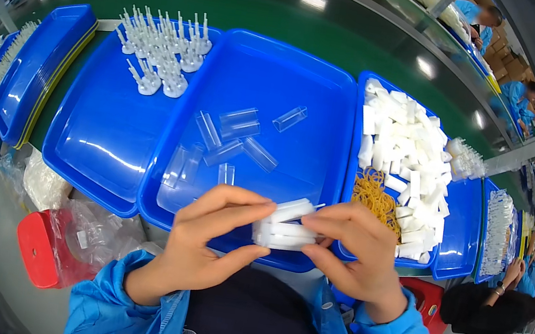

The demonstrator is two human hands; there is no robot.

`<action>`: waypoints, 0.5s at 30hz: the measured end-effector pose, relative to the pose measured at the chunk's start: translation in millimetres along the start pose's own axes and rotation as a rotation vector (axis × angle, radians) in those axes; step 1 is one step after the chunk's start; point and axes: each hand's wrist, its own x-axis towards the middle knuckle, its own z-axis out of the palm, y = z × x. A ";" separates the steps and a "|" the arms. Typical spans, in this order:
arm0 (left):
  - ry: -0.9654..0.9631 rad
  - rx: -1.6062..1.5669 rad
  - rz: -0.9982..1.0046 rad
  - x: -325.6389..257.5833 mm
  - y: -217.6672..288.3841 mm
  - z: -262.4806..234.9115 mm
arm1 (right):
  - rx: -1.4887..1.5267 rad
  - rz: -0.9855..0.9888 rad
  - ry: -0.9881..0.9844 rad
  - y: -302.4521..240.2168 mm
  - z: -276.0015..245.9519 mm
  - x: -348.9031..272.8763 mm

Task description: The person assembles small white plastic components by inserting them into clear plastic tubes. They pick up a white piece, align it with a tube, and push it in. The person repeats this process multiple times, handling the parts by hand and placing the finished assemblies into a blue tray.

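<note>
In the head view, all eyes were on the near edge of the middle tray, because the white bundle was up in the air right over it! The left hand had it at one end between thumb and forefinger; the right hand pinched the opposite end, forefinger above, thumb below. Whether a clear sleeve wrapped the pieces, you could not tell. And look, the top piece sat slanted over the lower ones! This seemed to call for a light, even pinch: the left fingers steadying, the right fingers easing that stray piece into line, ends kept level. Squeezing too hard probably risked popping one out.

On to the containers! Inside the middle tray lay loose clear tubes, scattered over its left half. Just left of it, the left tray carried a crowd of stemmed white parts at its far end. Right of the middle tray, the right tray was heaped with white blocks, and a tangle of yellow rubber bands filled the side nearest the middle tray. What a pile!
</note>
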 end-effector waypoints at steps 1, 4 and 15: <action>-0.010 0.093 0.034 0.1 0.7 -10.0 | -0.036 -0.061 -0.011 2.0 -5.5 8.6; 0.189 0.028 -0.073 -15.4 -9.1 -30.8 | -0.167 -0.146 -0.104 15.5 -17.8 40.9; 0.667 -0.694 -0.235 10.2 -20.2 -18.2 | -0.594 -0.122 -0.286 70.1 74.6 102.9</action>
